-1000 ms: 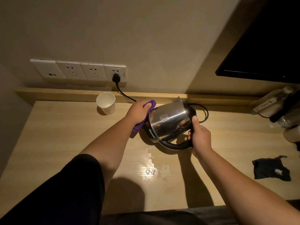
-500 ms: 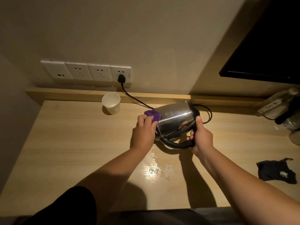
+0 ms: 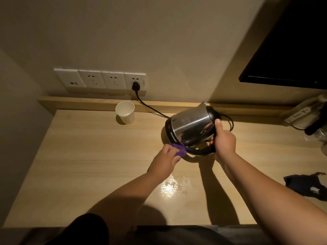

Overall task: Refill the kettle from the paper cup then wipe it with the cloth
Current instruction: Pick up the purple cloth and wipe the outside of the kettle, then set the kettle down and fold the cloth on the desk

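Observation:
A steel kettle [image 3: 192, 125] with a black lid and handle is tilted over the wooden desk [image 3: 85, 160], its base turned toward the left. My right hand [image 3: 223, 138] grips the black handle, thumb up along it. My left hand [image 3: 165, 161] holds a purple cloth [image 3: 178, 149] against the kettle's lower edge, near where the handle meets the base. A white paper cup [image 3: 125, 112] stands upright at the back of the desk, left of the kettle, apart from both hands.
A black cord [image 3: 150, 107] runs from a wall socket [image 3: 135, 81] behind the kettle. A wet patch [image 3: 174, 186] shines on the desk near the front. A dark cloth item [image 3: 306, 185] lies at the right edge. Bottles and a power strip [image 3: 299, 114] crowd the back right corner.
My left hand with the purple cloth has slid from the kettle's upper side down to its lower edge near the handle. The kettle stays tilted in my right hand.

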{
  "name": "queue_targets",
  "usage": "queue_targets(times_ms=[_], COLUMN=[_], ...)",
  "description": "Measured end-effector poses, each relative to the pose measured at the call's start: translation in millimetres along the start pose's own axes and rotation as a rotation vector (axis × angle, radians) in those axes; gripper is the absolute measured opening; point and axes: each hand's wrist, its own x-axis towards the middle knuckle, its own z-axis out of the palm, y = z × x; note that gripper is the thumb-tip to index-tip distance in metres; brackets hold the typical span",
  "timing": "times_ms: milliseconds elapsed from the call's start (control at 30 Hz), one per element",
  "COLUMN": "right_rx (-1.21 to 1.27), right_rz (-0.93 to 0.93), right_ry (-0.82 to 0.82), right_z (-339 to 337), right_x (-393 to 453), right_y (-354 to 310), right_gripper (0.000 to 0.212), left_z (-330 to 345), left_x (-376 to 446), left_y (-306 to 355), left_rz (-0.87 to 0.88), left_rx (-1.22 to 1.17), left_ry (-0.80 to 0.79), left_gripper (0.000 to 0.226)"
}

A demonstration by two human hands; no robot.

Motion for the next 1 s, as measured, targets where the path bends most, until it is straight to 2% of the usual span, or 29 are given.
queue_targets(times_ms=[100, 267, 333, 433, 500, 700, 867, 1000], right_rx=[-0.109, -0.31, -0.407, -0.552, -0.619, -0.659, -0.736, -0.909], right_rz=[-0.106, -0.282, -0.35, -0.441, -0.48, -0.538, -0.543, -0.852], right_ry=[-0.032, -0.136, -0.18, -0.281, -0.339, -0.438, -0.582, -0.431], right_z=[-11, -25, -29, -31, -31, -36, -44, -43], right_x=[6, 11, 12, 15, 17, 21, 28, 8], right_y=[-6, -14, -16, -17, -17, -15, -31, -54], right_gripper=[0.055, 0.038, 0.032, 0.032, 0.036, 0.04, 0.038, 0.063], left_z=[-15, -35, -44, -56, -61, -77, -89, -103], left_x=[-2, -5, -5, -9, -13, -34, -57, -71], left_y=[-3, -18, -15, -6, -5, 0, -4, -4], left_rz=[-0.097, -0.312, -0.442, -0.707, -0.785, -0.908, -0.923, -0.888], left_rx=[-0.067, -0.195, -0.389, -0.831, -0.972, -1.331, -1.49, -1.43], left_ry=[-0.09, -0.088, -0.097, -0.147, -0.178, -0.23, -0.306, -0.441], left_gripper=[0.028, 0.026, 0.019, 0.021, 0.024, 0.034, 0.052, 0.066])
